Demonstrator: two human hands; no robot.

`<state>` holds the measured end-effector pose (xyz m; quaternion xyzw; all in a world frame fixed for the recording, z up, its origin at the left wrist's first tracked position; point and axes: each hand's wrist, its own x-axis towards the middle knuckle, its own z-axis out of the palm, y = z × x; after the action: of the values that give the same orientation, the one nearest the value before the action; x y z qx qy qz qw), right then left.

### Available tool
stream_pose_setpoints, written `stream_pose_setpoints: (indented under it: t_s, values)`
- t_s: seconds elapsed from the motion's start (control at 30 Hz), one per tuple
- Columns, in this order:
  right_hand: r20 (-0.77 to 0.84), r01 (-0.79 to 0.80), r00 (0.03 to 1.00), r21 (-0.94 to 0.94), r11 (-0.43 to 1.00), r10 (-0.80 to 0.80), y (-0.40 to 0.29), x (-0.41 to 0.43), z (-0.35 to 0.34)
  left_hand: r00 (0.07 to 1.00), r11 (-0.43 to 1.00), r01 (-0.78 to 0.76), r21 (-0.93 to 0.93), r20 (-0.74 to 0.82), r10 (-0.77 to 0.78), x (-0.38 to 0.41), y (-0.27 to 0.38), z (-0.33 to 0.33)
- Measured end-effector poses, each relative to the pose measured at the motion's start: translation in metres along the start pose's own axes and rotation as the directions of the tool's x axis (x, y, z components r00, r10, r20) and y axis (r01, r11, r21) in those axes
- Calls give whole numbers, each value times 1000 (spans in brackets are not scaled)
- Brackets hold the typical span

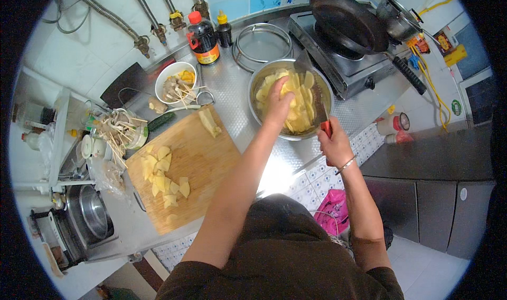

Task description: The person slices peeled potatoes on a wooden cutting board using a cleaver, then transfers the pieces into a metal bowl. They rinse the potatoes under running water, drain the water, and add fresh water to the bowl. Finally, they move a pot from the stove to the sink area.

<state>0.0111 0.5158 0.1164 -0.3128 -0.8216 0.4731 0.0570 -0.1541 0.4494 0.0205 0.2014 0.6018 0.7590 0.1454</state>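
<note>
My right hand (336, 142) grips the red handle of a kitchen knife (325, 126). Its broad dark blade reaches over the right side of a round stainless steel bowl (252, 106). Inside the bowl lie many pale yellow slices (303, 115) that look like potato. My left hand (278, 104) is in the bowl, touching the slices, with the thumb apart from the fingers; whether it holds any is hidden. Left of the bowl, a wooden cutting board (208, 163) carries more cut slices (156, 171) and a pale peeled vegetable piece (209, 123).
A gas stove (340, 74) with a tilted black wok (348, 20) stands right of the bowl. Behind are a metal ring rack (291, 42) and a soy sauce bottle (202, 38). Skewered food fills a white bowl (160, 88); a cucumber (161, 121) touches the board's far side.
</note>
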Motion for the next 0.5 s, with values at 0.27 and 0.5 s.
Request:
stream_pose_setpoints:
  t_s: [0.27,0.5]
  values:
    - [120,-145,987,362,921,109,-16,-3,-17,884,726,-460,511,341,320,-18,34,32]
    - [169,-250,968,578,777,186,-38,-32,-34,876,721,-406,561,464,133,-10,37,38]
